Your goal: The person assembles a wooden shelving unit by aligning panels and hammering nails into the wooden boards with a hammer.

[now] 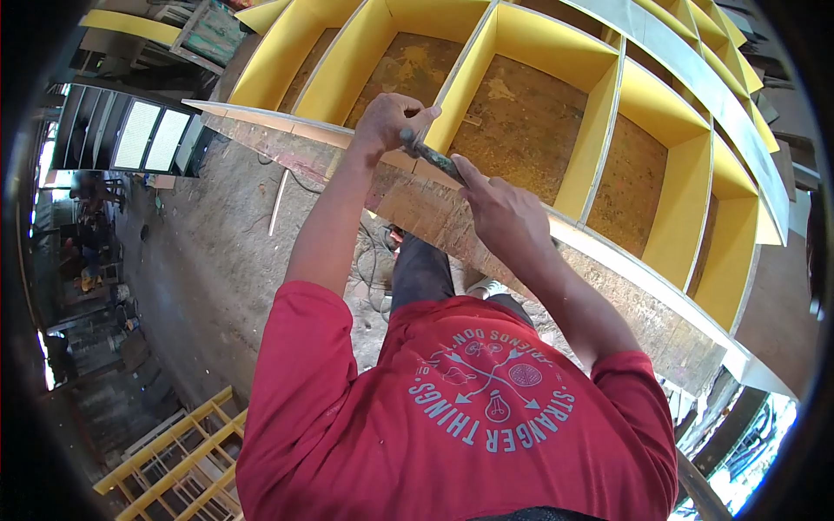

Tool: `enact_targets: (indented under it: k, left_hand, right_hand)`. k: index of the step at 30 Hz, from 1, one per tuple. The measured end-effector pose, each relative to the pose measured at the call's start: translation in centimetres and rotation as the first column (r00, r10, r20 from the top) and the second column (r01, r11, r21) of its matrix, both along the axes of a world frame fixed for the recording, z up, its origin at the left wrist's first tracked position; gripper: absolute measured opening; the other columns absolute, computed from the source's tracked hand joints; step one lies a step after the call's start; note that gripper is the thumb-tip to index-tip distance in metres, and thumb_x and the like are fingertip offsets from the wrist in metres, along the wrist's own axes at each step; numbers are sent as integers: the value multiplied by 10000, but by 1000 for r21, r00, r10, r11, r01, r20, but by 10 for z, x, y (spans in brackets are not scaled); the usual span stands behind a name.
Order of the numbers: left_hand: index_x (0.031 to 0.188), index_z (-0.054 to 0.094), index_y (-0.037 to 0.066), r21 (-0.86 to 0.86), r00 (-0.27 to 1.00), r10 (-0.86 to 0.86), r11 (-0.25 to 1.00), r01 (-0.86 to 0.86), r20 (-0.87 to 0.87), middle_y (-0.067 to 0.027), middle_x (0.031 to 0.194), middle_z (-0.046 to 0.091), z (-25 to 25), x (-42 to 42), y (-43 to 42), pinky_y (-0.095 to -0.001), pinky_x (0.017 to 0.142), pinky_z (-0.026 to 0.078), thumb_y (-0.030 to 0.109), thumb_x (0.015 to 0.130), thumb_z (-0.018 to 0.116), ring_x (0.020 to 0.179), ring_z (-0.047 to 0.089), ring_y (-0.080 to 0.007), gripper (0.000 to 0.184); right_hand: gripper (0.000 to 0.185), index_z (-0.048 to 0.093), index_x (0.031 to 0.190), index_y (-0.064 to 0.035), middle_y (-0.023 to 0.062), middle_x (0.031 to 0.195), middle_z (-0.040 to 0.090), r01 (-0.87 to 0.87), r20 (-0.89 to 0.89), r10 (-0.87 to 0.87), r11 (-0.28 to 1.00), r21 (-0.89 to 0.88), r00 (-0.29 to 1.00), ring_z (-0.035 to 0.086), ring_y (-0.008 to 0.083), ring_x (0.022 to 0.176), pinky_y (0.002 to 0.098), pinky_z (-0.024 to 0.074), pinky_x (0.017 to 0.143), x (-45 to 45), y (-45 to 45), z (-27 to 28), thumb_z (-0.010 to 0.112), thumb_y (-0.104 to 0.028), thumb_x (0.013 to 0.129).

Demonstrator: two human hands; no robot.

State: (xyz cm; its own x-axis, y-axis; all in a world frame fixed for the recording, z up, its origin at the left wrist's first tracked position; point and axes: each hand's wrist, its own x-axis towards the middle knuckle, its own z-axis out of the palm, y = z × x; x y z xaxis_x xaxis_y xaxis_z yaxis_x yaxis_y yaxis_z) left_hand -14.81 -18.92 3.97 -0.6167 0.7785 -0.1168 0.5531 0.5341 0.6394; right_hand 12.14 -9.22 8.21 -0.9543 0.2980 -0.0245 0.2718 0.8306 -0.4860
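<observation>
My right hand point(511, 213) is wrapped round the handle of a hammer point(439, 161), which slants up and to the left. The hammer's head lies close to my left hand point(391, 124), at the near edge of a yellow wooden frame point(599, 148). My left hand is closed, its thumb and fingers pinched together at the end of one of the frame's dividers. Whatever sits between those fingers is too small or hidden to make out. The frame is split into several compartments and lies on a worn wooden workbench point(417, 208).
A curved pale strip point(686, 65) runs along the far side of the frame. Dark cable point(373, 269) trails over the dirt floor point(217, 252) near my legs. Another yellow slatted frame point(174, 456) stands lower left. A dark cabinet with white panels point(152, 135) stands to the left.
</observation>
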Motion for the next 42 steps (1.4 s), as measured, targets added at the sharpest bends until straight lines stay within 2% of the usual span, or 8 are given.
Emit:
enact_targets:
  k: [6, 18, 22, 25, 32, 33, 34, 42]
  left_hand:
    - [769, 759, 9, 76, 994, -74, 994, 80, -78, -118, 598, 604, -12, -13, 0, -384, 596, 480, 529, 985, 718, 573, 568, -201, 565]
    - [827, 784, 27, 105, 980, -193, 975, 197, -45, -184, 657, 660, -3, -17, -1, -464, 638, 503, 539, 1019, 659, 615, 645, -363, 561]
    - [810, 757, -12, 146, 944, -312, 944, 296, 108, -214, 653, 648, -13, -35, -6, -484, 612, 483, 489, 1044, 665, 590, 629, -389, 561]
    - [853, 751, -21, 205, 906, -415, 897, 391, 88, -223, 670, 647, -18, -44, -11, -494, 623, 483, 416, 1074, 644, 615, 643, -400, 501]
    - [859, 677, -13, 287, 871, -490, 838, 464, 20, -253, 758, 656, -30, -45, -14, -532, 662, 486, 318, 1068, 653, 715, 653, -467, 392]
    - [852, 663, -11, 303, 871, -491, 831, 466, 9, -255, 763, 654, -30, -45, -14, -538, 667, 485, 309, 1069, 650, 729, 651, -479, 387]
    - [845, 649, -10, 318, 871, -492, 825, 467, -2, -257, 767, 652, -30, -44, -15, -543, 671, 484, 300, 1069, 646, 744, 650, -490, 383]
    - [923, 626, -19, 316, 833, -553, 789, 527, -9, -270, 869, 665, -33, -47, -15, -566, 729, 487, 239, 1066, 629, 852, 651, -511, 295]
  right_hand:
    - [562, 493, 1603, -281, 154, 859, 677, 54, -239, -79, 993, -108, 968, 699, 371, 746, 504, 542, 674, 5, -8, 9, 642, -278, 1061]
    - [561, 520, 1590, -280, 157, 862, 717, 343, 80, -342, 939, 0, 936, 707, 396, 730, 529, 536, 648, -2, -53, 14, 673, -258, 1051]
    - [504, 588, 1540, -228, 203, 994, 758, 603, -323, -641, 766, -223, 696, 746, 417, 876, 503, 577, 734, -29, -120, 12, 687, -255, 1046]
    - [502, 583, 1547, -206, 218, 1027, 761, 760, 24, -763, 641, -107, 646, 760, 418, 912, 496, 584, 761, -39, -156, 1, 676, -223, 1054]
    - [485, 583, 1546, -197, 230, 1025, 763, 916, -98, -933, 359, -179, 347, 776, 411, 882, 517, 586, 730, -62, -200, 21, 664, -230, 1069]
    - [482, 578, 1540, -158, 233, 1026, 764, 848, -256, -830, 526, -66, 495, 778, 417, 889, 526, 588, 726, -67, -192, 10, 667, -211, 1069]
    - [490, 557, 1550, -164, 235, 1039, 764, 851, 165, -843, 524, 34, 512, 773, 425, 899, 530, 585, 736, -61, -192, 16, 658, -227, 1075]
    - [487, 533, 1551, -211, 218, 1034, 761, 837, 127, -833, 546, 39, 538, 745, 453, 914, 541, 575, 758, -56, -187, 9, 636, -265, 1077]
